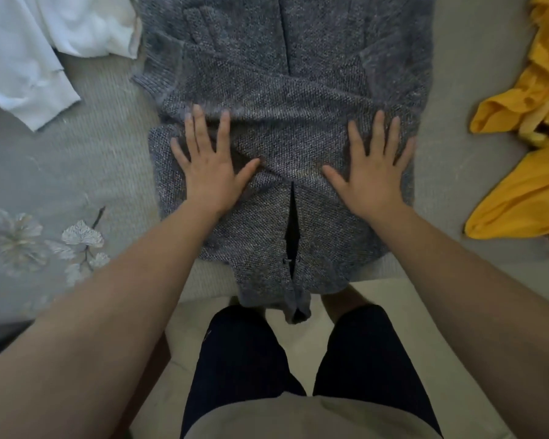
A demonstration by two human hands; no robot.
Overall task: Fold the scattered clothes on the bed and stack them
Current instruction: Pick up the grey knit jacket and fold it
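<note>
A grey knitted cardigan (286, 90) lies flat down the middle of the bed, with its sleeves folded across its body and its near end hanging over the bed edge. My left hand (208, 163) presses flat on the left part of the crossed sleeves, fingers spread and straight. My right hand (373, 167) presses flat on the right part in the same way. Neither hand grips the fabric.
A white garment (23, 49) lies crumpled at the far left of the bed. A yellow garment (526, 153) lies bunched at the right. The grey bedspread (61, 185) has a flower pattern near the left front. My legs stand against the bed edge.
</note>
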